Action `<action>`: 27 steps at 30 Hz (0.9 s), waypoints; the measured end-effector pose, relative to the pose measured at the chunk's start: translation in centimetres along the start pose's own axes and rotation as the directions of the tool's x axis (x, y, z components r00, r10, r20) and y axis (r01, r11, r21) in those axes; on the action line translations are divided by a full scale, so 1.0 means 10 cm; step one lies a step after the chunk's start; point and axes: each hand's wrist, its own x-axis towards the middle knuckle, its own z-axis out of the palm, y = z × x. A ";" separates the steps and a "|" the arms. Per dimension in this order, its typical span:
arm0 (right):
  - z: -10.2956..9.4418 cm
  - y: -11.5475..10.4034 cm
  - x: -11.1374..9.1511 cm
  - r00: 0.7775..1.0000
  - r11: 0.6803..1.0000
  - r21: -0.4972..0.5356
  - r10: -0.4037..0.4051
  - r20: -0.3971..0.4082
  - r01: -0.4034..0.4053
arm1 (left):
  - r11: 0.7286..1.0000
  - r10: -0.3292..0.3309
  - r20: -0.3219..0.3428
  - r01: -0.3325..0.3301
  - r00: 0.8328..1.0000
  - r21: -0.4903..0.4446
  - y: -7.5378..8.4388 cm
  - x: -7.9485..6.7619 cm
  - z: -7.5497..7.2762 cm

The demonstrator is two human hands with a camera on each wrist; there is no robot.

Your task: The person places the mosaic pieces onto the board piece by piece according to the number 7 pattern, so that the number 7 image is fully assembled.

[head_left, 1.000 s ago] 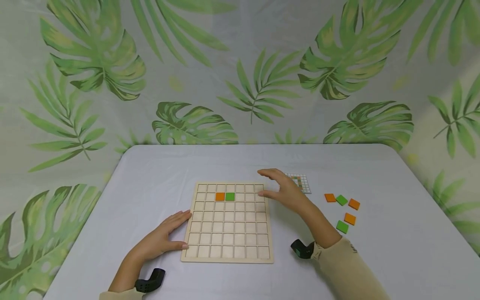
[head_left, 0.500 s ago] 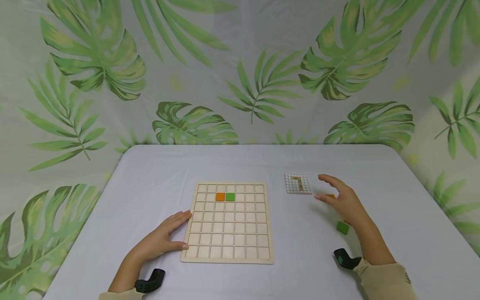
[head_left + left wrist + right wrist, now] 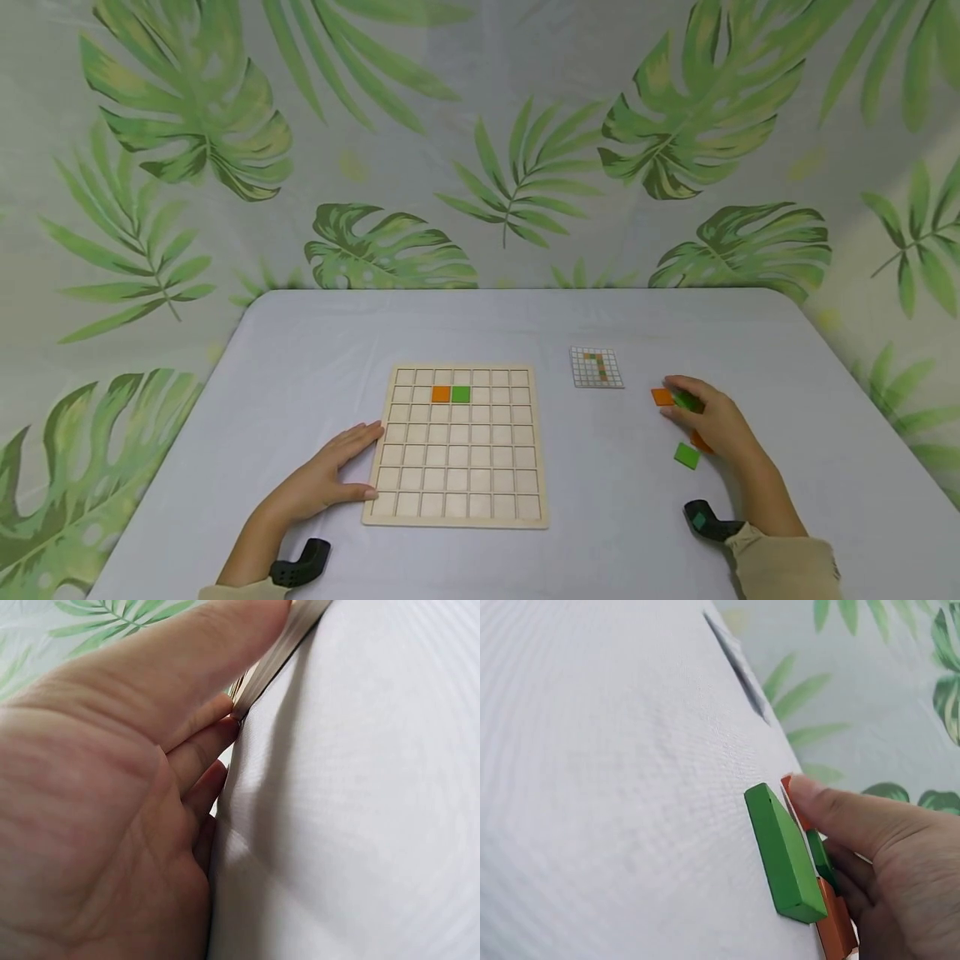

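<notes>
My left hand (image 3: 327,477) rests against the left edge of the pale wooden grid board (image 3: 457,517), its thumb and fingers touching the rim. In the left wrist view, the fingers (image 3: 202,754) meet the board's side. On the board, an orange tile (image 3: 441,394) and a green tile (image 3: 461,394) sit side by side in the second row. Over at the right, my right hand (image 3: 712,421) has thumb and index finger around another green tile (image 3: 686,402). The right wrist view shows that green tile (image 3: 820,855) partly hidden between thumb and fingers.
Left of the right fingertips lies an orange tile (image 3: 662,397). Below the hand are a loose green tile (image 3: 686,455) and a partly covered orange tile (image 3: 700,442). A small pattern card (image 3: 597,367) lies between board and tiles.
My right hand has moved from the board's upper right corner, over the card, to the loose tiles, and lowered onto a green one. My left hand has stayed put.
</notes>
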 end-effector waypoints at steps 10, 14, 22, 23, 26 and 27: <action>0.07 0.03 0.02 0.996 0.998 -0.029 -0.055 -0.075 0.053 | 1.000 0.011 -0.005 -0.011 1.000 0.002 0.02 -0.01 -0.01; 0.08 -0.05 0.00 0.993 0.999 -0.030 -0.019 -0.114 0.016 | 1.000 0.006 -0.004 -0.006 1.000 0.002 0.03 -0.01 -0.01; 0.15 -0.44 0.10 0.967 0.992 0.022 -0.117 -0.225 0.125 | 1.000 0.007 -0.007 -0.007 1.000 0.013 0.02 -0.01 0.00; 0.16 -0.50 0.12 0.962 0.988 0.025 -0.142 -0.234 0.152 | 1.000 0.006 -0.007 -0.006 1.000 0.013 0.02 -0.01 0.00; 0.23 -0.70 0.20 0.944 0.972 0.030 -0.218 -0.248 0.232 | 1.000 0.005 -0.008 -0.005 1.000 0.011 0.02 -0.01 0.00; 0.25 -0.77 0.22 0.936 0.965 0.031 -0.246 -0.251 0.262 | 1.000 0.005 -0.008 -0.005 1.000 0.010 0.02 -0.01 0.00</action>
